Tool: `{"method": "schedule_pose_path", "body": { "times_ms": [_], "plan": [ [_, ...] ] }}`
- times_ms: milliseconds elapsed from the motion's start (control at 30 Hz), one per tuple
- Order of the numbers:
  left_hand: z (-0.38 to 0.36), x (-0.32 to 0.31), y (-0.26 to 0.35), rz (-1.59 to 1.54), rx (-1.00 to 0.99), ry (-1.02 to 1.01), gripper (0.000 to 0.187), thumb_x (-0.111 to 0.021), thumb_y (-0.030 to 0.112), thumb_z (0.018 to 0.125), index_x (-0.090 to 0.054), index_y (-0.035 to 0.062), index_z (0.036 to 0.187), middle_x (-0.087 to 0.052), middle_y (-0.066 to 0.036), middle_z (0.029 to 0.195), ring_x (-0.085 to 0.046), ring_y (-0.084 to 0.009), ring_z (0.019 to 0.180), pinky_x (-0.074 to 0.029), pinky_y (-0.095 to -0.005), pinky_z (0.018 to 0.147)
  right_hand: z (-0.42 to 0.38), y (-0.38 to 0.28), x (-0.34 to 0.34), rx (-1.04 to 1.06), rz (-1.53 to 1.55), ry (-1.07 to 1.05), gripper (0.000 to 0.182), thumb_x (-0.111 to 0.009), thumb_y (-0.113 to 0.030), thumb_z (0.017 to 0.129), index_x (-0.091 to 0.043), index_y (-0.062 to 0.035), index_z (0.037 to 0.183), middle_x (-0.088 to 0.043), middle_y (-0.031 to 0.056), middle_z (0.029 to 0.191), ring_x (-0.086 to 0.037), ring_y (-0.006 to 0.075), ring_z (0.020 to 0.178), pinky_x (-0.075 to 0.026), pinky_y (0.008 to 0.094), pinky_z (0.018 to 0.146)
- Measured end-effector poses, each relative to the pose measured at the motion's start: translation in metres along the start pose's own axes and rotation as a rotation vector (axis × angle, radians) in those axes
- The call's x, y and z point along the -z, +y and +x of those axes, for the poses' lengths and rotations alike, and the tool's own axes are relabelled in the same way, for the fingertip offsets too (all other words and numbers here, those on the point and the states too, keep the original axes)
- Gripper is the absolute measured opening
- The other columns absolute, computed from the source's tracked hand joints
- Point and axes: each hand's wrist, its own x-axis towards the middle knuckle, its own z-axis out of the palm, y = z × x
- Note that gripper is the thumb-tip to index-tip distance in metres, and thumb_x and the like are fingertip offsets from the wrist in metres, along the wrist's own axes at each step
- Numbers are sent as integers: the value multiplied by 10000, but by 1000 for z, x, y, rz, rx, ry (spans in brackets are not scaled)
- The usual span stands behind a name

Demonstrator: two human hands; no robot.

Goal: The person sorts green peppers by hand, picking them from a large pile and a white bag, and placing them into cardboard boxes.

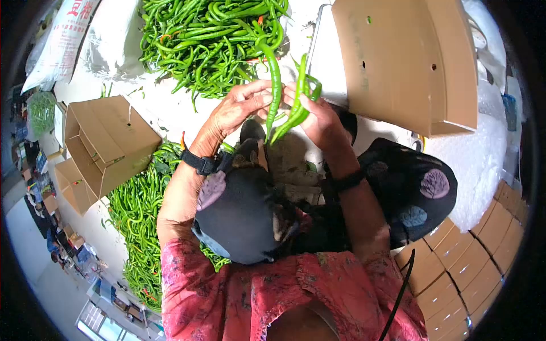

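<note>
at the far left a white sack with red print (65,45) leans beside a white bag (114,40), and below them an open cardboard box (128,128) stands tilted against the lower pepper pile (136,221), a spread of green chilies on a pale surface. the upper pepper pile (210,42), long and curled, with a few red ones among the green, lies just beyond the hands. the left hand (242,108), a dark strap (202,163) around its wrist, has its thumb and fingers drawn in on a single long green pepper (273,85), which hangs nearly upright between the two hands. just beside it, the right hand (310,113) is closed around a small bunch of green peppers (297,113), their tips slanting down toward the left; the exact count is hard to tell where they overlap. below the hands are the person's knees in dark trousers (239,213) with leaf-patterned ovals. right of the hands a large cardboard box (398,62) stands open, bubble wrap (483,153) bulges beside it, and brown cartons (466,261) sit in rows at the lower right.
</note>
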Motion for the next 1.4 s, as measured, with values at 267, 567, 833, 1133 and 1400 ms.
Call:
{"method": "schedule_pose_path", "body": {
  "times_ms": [267,567,833,1133,1400],
  "plan": [
    [-25,-30,74,559,-185,57,588,-677,133,878,-457,68,1420,-583,17,751,-541,-73,683,-462,-236,644,-1,-51,-46,-65,249,-47,370,-600,-144,924,-545,21,1251,-626,102,1156,-608,208,1070,-472,369,965],
    [-82,-11,94,512,-140,306,504,-625,278,921,-535,4,1334,-674,-108,1094,-636,-191,985,-498,-316,870,-30,-103,-64,220,-198,-43,298,-574,-38,930,-584,8,1224,-658,91,1155,-598,140,1061,-458,299,948],
    [-104,-10,60,376,-76,286,449,-617,268,944,-549,26,1317,-676,-114,1090,-648,-209,993,-517,-334,863,-52,-118,-76,305,-298,-35,374,-589,-26,927,-548,17,1296,-664,90,1153,-601,137,1075,-456,306,979],
    [-123,-6,26,150,-78,374,385,-618,204,943,-569,12,1273,-684,-104,1056,-650,-176,948,-524,-301,814,-75,-170,-57,130,310,-78,389,-584,-104,952,-484,2,1313,-627,150,1148,-618,219,1072,-511,357,940],
    [-156,-7,-45,-88,-284,532,308,-605,148,936,-599,4,1208,-678,-57,942,-645,-136,800,-526,-260,746,-85,-204,-36,229,497,-92,443,-582,-18,925,-468,-10,1353,-574,134,1276,-582,236,1165,-437,427,1048]
  ]
}}
